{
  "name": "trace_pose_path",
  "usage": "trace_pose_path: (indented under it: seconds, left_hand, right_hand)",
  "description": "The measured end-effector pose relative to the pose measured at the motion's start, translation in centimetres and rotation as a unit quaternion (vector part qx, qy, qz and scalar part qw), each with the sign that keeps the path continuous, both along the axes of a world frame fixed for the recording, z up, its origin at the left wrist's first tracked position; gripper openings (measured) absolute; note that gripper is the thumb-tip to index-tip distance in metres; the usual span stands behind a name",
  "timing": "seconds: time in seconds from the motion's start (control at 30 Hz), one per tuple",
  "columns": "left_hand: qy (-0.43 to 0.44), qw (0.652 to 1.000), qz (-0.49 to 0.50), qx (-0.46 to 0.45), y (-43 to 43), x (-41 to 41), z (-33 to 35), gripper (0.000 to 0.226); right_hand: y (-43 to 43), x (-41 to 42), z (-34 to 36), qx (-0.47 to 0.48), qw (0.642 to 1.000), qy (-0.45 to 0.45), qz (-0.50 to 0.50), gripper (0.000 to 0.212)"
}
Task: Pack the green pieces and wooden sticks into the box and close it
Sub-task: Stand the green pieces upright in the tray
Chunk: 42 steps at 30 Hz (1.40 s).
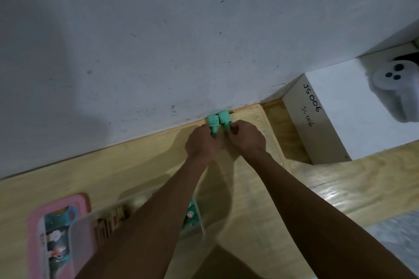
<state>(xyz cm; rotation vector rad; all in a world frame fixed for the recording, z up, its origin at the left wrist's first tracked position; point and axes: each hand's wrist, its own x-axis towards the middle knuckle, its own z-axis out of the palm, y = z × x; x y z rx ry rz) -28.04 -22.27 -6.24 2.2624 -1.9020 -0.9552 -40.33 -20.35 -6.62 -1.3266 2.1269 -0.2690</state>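
Observation:
Both my hands are stretched to the far edge of the wooden table, close to the wall. My left hand (200,142) grips one green piece (213,123) and my right hand (246,137) grips a second green piece (224,119); the two pieces stand side by side and touch. Under my left forearm sits a clear plastic box (79,226). Wooden sticks (111,222) lie inside it and another green piece (190,214) shows at its right end, mostly hidden by my arm.
A pink lid or tray (36,233) with a picture lies left of the box. A white box (328,115) marked "JS 006" stands at the right, with a white headset (394,88) on it. The grey wall (158,41) bounds the table's far edge.

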Motion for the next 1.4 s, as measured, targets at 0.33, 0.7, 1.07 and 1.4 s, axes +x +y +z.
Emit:
trace_pose_path:
  seconds: [0.33,0.7,1.07,1.4]
  left_hand:
    - [0.083,0.996,0.028,-0.011,1.2,2.7,0.6,0.028]
    - [0.322,0.936,0.135,-0.031,5.1,7.3,4.9,0.014]
    - [0.326,0.934,-0.005,-0.149,12.6,13.7,10.7,0.009]
    - [0.246,0.947,-0.147,-0.143,18.8,18.7,11.5,0.011]
  right_hand:
    - [3.3,-0.7,1.6,-0.068,0.992,-0.075,-0.072,0.026]
    - [8.5,-0.4,5.6,-0.138,0.956,-0.183,-0.182,0.038]
    - [14.7,5.2,10.8,-0.161,0.949,-0.227,-0.147,0.033]
    - [19.6,8.9,11.4,-0.090,0.982,-0.037,0.160,0.025]
